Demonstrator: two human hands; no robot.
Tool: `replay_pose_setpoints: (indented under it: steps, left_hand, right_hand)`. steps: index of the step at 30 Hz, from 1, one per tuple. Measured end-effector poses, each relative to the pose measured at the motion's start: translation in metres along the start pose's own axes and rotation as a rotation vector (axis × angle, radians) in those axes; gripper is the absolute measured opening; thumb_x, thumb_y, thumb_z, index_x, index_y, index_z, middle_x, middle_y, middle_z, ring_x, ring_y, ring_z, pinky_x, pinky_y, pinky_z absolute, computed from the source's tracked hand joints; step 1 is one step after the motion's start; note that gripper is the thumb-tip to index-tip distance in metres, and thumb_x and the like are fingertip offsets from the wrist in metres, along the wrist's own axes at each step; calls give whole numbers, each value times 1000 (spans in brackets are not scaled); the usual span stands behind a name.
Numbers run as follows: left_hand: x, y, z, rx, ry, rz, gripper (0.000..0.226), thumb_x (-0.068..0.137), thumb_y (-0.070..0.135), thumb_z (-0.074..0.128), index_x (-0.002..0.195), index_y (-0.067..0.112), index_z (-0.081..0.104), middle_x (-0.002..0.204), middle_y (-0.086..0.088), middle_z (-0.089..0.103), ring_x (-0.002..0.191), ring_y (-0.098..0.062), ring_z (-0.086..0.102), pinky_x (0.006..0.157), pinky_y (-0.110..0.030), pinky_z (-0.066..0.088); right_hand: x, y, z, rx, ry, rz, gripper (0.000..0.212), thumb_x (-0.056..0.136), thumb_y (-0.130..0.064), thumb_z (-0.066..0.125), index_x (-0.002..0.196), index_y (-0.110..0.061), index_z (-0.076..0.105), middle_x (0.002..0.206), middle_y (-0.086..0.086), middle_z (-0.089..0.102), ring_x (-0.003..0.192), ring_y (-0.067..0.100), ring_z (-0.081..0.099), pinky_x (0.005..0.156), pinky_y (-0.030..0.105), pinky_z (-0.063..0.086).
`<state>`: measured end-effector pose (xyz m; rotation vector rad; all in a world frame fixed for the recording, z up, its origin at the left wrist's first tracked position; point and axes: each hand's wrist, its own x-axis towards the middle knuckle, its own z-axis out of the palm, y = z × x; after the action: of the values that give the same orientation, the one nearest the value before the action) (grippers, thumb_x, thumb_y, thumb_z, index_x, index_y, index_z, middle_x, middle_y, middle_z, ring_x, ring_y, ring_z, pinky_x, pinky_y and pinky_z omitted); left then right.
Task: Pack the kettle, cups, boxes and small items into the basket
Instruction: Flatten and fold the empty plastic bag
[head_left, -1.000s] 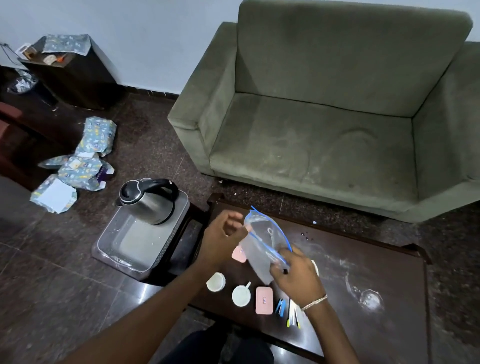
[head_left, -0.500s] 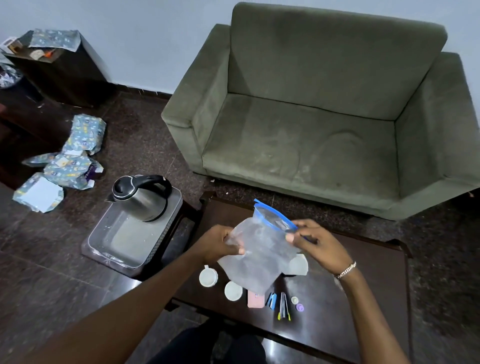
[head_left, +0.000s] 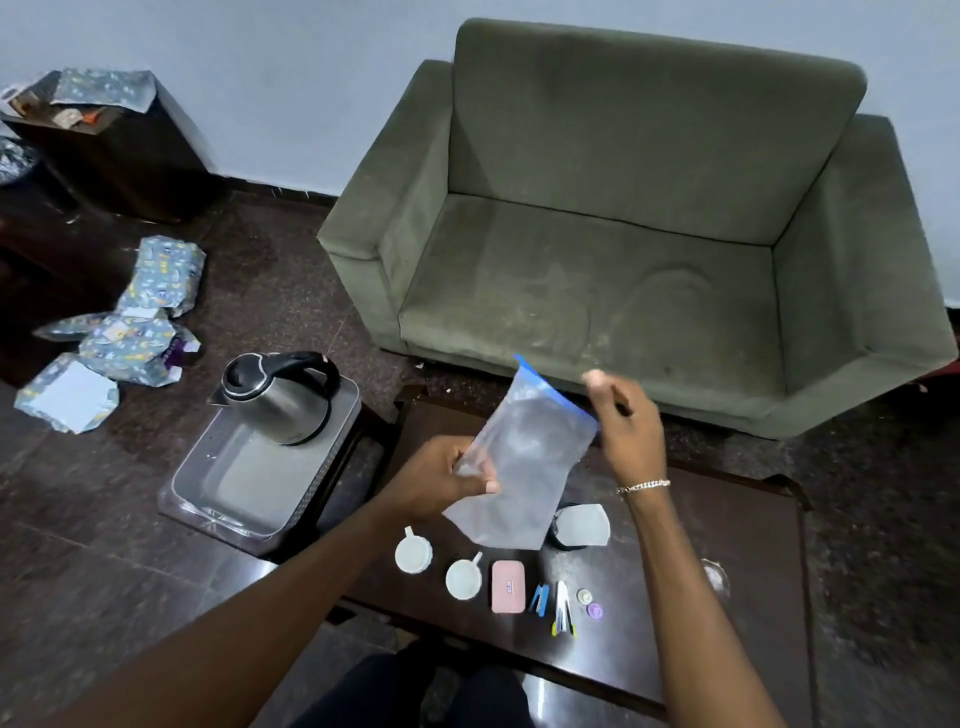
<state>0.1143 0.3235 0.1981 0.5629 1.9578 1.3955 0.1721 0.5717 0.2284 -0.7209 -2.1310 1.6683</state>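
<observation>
A clear zip bag (head_left: 524, 462) with a blue seal hangs above the dark table (head_left: 737, 566). My left hand (head_left: 441, 475) pinches its lower left edge. My right hand (head_left: 623, 421) is at the bag's blue top corner, blurred, and its grip is unclear. A steel kettle (head_left: 275, 397) with a black handle stands in the grey basket (head_left: 249, 483) left of the table. On the table lie two small white cups (head_left: 414, 553) (head_left: 462, 578), a pink box (head_left: 507, 586), blue clips (head_left: 539, 599), pens (head_left: 562, 614), two small caps (head_left: 589, 603) and a grey lidded pot (head_left: 579, 525).
A green sofa (head_left: 623, 260) stands behind the table. Wrapped parcels (head_left: 124, 332) lie on the dark floor at the left, with a dark cabinet (head_left: 119, 150) in the far left corner. A glass object (head_left: 717, 577) sits on the table's right part.
The bag has been turned upright and lifted. My right hand slid from the zip's middle to its right end, and my left hand shifted to the lower edge.
</observation>
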Motion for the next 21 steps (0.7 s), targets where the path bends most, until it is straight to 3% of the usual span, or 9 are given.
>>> replay_pose_setpoints:
  steps: [2,4,5,9,12,14,16,18,21]
  left_hand:
    - [0,4,-3,-122,19,13,14,78,16,85,78,9,72,79,3,70,77,-10,63,76,-21,48]
    - [-1,6,-4,-239,30,-8,11,77,14,85,77,13,74,80,2,70,79,-11,64,78,-21,51]
    - [-2,6,-3,-288,31,-22,11,76,12,85,76,16,74,80,1,71,79,-12,65,79,-22,52]
    - [-6,0,-6,-418,44,-80,13,74,7,83,79,14,74,83,-8,72,82,-21,68,85,-35,56]
    - [-10,-5,-7,-448,125,-113,57,70,2,84,121,8,60,107,-15,75,95,-28,72,88,-48,58]
    - [-12,-9,-7,-414,210,-121,97,69,1,85,148,25,34,115,-21,72,100,-31,73,87,-51,60]
    - [-12,-12,-9,-408,235,-113,110,71,1,85,154,40,23,113,-24,71,98,-34,73,86,-51,61]
    - [-12,-12,-7,-406,220,-92,89,75,5,84,148,33,42,113,-22,73,100,-33,73,88,-50,60]
    - [-10,-10,1,-376,260,-80,37,82,0,80,118,4,70,108,-14,76,101,-28,68,94,-43,52]
  right_hand:
    - [-7,21,-4,169,63,194,62,85,-65,55,131,-24,59,125,4,67,116,18,62,105,36,47]
    - [-22,40,0,385,-69,426,87,77,-71,59,147,-23,40,130,8,63,108,28,60,93,45,49]
    - [-31,45,2,446,-156,494,91,73,-69,66,148,-26,37,126,6,65,101,28,60,83,42,51]
    - [-52,57,6,511,-266,445,81,70,-21,87,140,-25,48,104,16,76,90,25,73,78,39,59]
    - [-51,49,5,474,-228,345,77,69,-6,82,137,-20,51,88,18,76,76,25,72,82,44,55]
    - [-50,46,5,444,-211,304,73,72,-1,81,135,-22,52,81,16,75,73,26,70,81,51,48]
    - [-51,43,3,415,-215,262,70,77,5,77,132,-30,53,75,13,73,71,23,70,80,50,49]
    - [-53,42,0,381,-239,219,68,79,8,74,130,-33,55,73,15,67,70,21,69,79,44,53]
    - [-58,42,-3,322,-272,160,58,81,12,71,127,-23,62,81,19,58,77,25,58,75,35,52]
